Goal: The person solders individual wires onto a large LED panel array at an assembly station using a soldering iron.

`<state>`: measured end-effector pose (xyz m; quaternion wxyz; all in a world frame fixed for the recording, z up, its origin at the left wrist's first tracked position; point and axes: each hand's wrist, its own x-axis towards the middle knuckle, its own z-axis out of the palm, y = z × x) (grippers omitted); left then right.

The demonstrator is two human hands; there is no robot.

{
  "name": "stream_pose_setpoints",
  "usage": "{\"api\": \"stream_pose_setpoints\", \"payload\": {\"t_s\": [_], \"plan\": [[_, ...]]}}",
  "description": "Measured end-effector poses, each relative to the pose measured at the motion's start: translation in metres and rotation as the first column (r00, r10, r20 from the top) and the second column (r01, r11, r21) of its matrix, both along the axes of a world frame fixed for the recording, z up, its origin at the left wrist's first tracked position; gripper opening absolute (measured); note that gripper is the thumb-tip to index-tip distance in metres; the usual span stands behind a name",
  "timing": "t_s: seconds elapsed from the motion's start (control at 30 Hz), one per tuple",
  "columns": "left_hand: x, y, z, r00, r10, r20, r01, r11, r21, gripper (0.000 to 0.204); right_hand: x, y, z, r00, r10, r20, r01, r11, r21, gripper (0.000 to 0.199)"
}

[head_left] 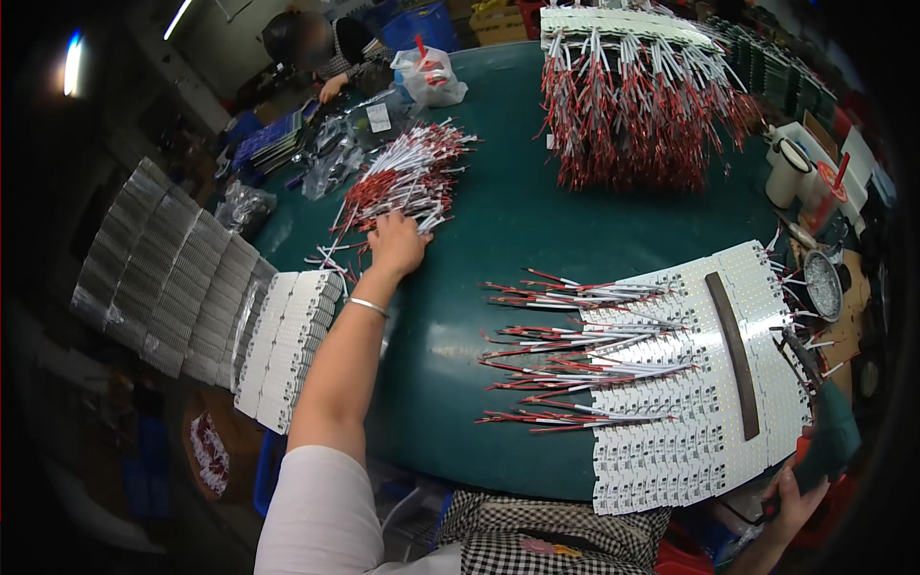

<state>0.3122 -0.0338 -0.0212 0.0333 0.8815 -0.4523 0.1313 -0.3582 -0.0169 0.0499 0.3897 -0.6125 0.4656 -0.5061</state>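
The left hand point(396, 241) reaches into the pile of red and white wires point(407, 177) on the green table point(508, 220), fingers curled on a few. They look light and bendy; pinch them mid-length. The right hand point(791, 498), low down, looks closed on something dark.

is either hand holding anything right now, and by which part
The left hand rests on the near end of the loose pile of red-and-white wires; a closed grip cannot be told. The right hand, at the table's edge, is mostly hidden.
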Motion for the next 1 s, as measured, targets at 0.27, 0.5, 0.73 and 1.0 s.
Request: {"api": "stream_pose_setpoints", "payload": {"t_s": [0.27, 0.5, 0.73, 1.0], "plan": [[-0.054, 0.027, 0.003, 0.935, -0.318, 0.159, 0.35, 0.903, -0.251, 0.016, 0.027, 0.007, 0.0, 0.996, -0.053, 0.07, 0.057, 0.997, -0.05, 0.059], [-0.11, 0.068, 0.041, 0.474, -0.79, -0.388, -0.333, 0.247, -0.91, 0.022, 0.014, 0.021, -0.001, 0.998, 0.023, 0.066, -0.025, 0.999, 0.028, 0.062], [-0.138, 0.084, 0.026, 0.383, -0.799, -0.465, -0.386, 0.319, -0.866, 0.027, 0.039, 0.03, 0.027, 0.977, 0.184, 0.112, -0.189, 0.981, 0.039, 0.049], [-0.144, 0.09, 0.036, 0.332, -0.77, -0.544, -0.398, 0.409, -0.821, 0.036, 0.037, 0.035, 0.027, 0.974, 0.189, 0.124, -0.2, 0.977, 0.079, 0.046]]}}
